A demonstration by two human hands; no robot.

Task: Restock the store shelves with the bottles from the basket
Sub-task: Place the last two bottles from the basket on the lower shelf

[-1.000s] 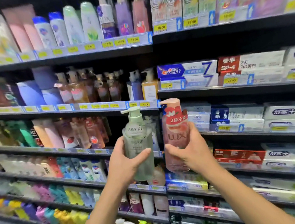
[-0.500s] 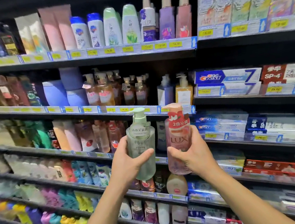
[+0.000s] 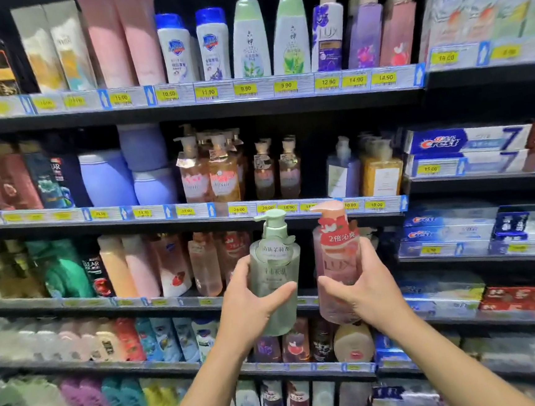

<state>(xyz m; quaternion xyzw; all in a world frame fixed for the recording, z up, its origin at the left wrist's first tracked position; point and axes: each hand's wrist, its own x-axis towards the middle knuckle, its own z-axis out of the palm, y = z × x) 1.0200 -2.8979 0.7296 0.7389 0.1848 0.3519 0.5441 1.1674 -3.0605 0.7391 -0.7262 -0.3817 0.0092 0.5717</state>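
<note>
- Two bottles are being held upright side by side at the lower centre of the frame, close together but not touching, in front of the shelves (image 3: 187,109).
- The left hand (image 3: 252,304) is grasping the pale green bottle (image 3: 275,267) around its lower body — thumb lying across the front, fingers wrapping round the far side.
- The right hand (image 3: 369,291) is gripping the pink bottle (image 3: 337,258) in the same way, its thumb crossing the front low down. This bottle is showing "LUX" lettering and a red label under the pump.
- Both pump spouts are pointing toward the left of the frame, and the pump heads are overlapping a strip of yellow price tags (image 3: 239,209) at mid-frame.
- Amber pump bottles (image 3: 221,174) are standing in a row just above that strip, with lavender tubs (image 3: 105,178) sitting to their left in the frame.
- White bottles with blue caps (image 3: 175,49) and green-topped bottles (image 3: 250,39) are lining the highest shelf along the top of the frame, with purple and pink ones further right.
- Toothpaste boxes (image 3: 467,140) are lying stacked across the right side of the frame.
- Bare forearms are rising from the bottom edge — one toward each bottle.
- Products at the lower left are blurring too much to identify.
</note>
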